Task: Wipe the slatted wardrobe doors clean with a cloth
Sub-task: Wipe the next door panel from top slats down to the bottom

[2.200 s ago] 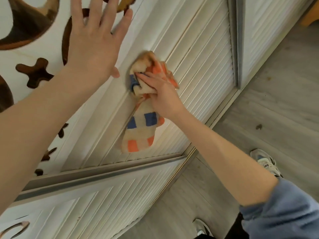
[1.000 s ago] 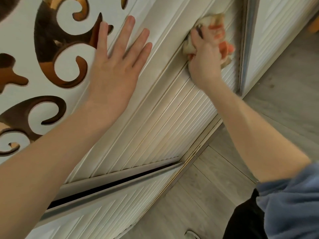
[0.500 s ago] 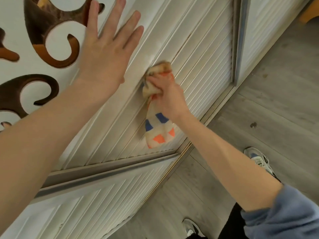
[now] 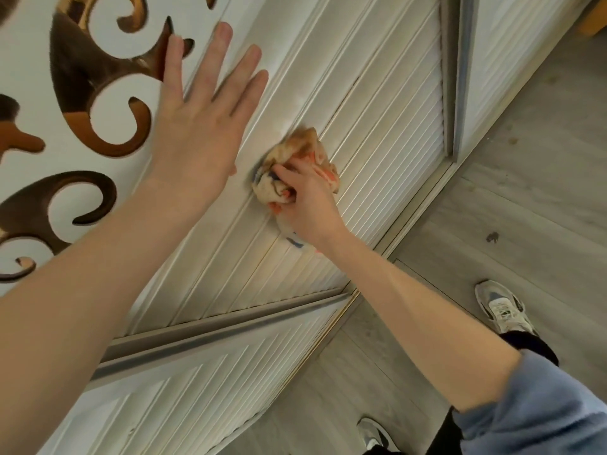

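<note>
The white slatted wooden wardrobe door (image 4: 377, 165) fills this steeply tilted head-camera view. A white fretwork panel with brown scroll-shaped cut-outs (image 4: 36, 70) adjoins it, and a second slatted door (image 4: 203, 395) meets it along a grey edge rail. The left hand (image 4: 197, 126) lies flat, fingers straight and spread, across the seam between panel and door frame, apparently to steady the door against the push of wiping. The right hand (image 4: 310, 205) is closed around a bunched cream cloth with orange and blue checks (image 4: 295, 152), pressing it to the door's moulded frame just beside the first slats. Bunching the fabric likely helps it work into the grooves. A tail of the cloth peeks out below the wrist. The slats look pale and matt, faintly yellowed near the frame. Grey wood-grain flooring (image 4: 525, 208) carries a small dark speck (image 4: 492, 237), and a grey-and-white trainer (image 4: 502, 308) stands on it near the door
</note>
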